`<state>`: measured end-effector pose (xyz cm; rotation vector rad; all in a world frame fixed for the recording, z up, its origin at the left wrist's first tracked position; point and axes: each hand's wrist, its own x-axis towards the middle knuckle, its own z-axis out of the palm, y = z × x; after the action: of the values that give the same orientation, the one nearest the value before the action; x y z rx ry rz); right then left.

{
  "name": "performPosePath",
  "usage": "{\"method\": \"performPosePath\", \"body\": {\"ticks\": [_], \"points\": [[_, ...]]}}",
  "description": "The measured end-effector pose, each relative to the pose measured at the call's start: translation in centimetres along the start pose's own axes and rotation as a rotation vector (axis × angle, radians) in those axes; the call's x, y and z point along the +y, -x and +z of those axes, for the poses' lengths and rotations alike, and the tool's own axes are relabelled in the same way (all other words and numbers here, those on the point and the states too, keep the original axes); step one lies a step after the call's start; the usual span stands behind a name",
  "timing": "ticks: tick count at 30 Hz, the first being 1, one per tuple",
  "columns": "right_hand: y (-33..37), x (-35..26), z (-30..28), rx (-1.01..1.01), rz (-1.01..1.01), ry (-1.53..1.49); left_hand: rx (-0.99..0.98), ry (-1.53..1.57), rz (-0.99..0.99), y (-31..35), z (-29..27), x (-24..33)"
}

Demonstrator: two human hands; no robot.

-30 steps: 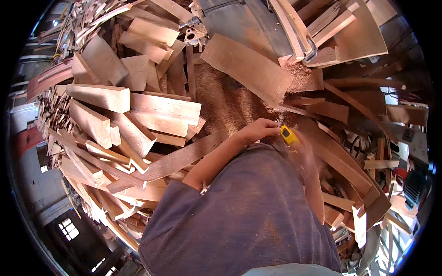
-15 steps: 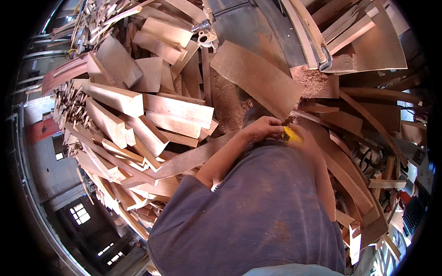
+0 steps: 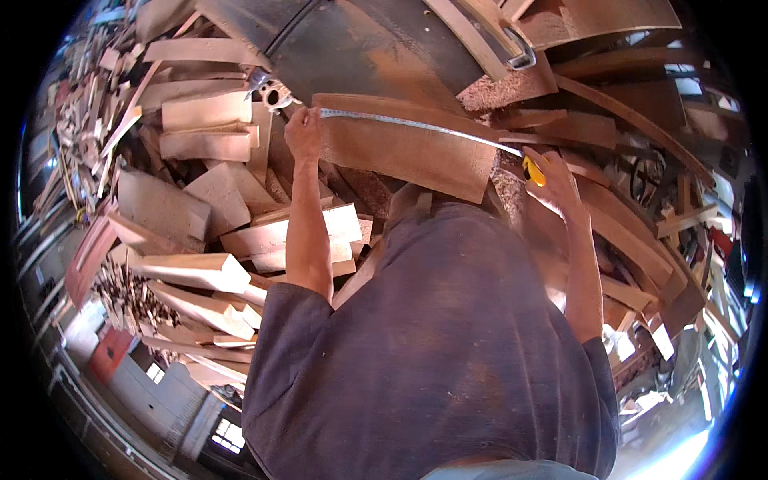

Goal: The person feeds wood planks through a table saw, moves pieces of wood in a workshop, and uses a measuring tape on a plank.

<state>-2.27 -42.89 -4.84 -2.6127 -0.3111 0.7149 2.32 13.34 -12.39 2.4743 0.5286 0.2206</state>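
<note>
A wide wooden board [image 3: 408, 156] lies in front of me, slightly curved along its upper edge. The pale blade of a tape measure [image 3: 534, 171] stretches across it, near its far edge. My left hand [image 3: 303, 134] is closed in a pinch on the blade's end, at the board's left end. Past the board's right end, my right hand [image 3: 558, 186] grips the yellow case, its fingers wrapped partly round it.
A dark metal machine table [image 3: 360, 56] lies beyond the board, with a metal fitting [image 3: 276, 94] by my left hand. Stacked wood offcuts [image 3: 200, 272] fill the left side. Curved wooden pieces [image 3: 624, 232] lie at the right, and sawdust [image 3: 504, 90] is heaped near a metal clamp [image 3: 522, 59].
My hands have moved apart, left hand leftward and right hand rightward, drawing the blade out of the case. The board now appears farther left and more level; the whole view has shifted.
</note>
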Motion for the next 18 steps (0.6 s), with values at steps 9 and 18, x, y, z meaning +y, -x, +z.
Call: {"method": "performPosePath", "body": {"ticks": [9, 18], "points": [[-0.3, -0.6, 0.3, -0.079, 0.039, -0.073, 0.071, -0.039, 0.046, -0.2, -0.3, 2.5], [-1.3, -0.5, 0.3, -0.138, 0.094, -0.041, -0.030, -0.153, -0.031, -2.3, 0.8, 1.3]]}}
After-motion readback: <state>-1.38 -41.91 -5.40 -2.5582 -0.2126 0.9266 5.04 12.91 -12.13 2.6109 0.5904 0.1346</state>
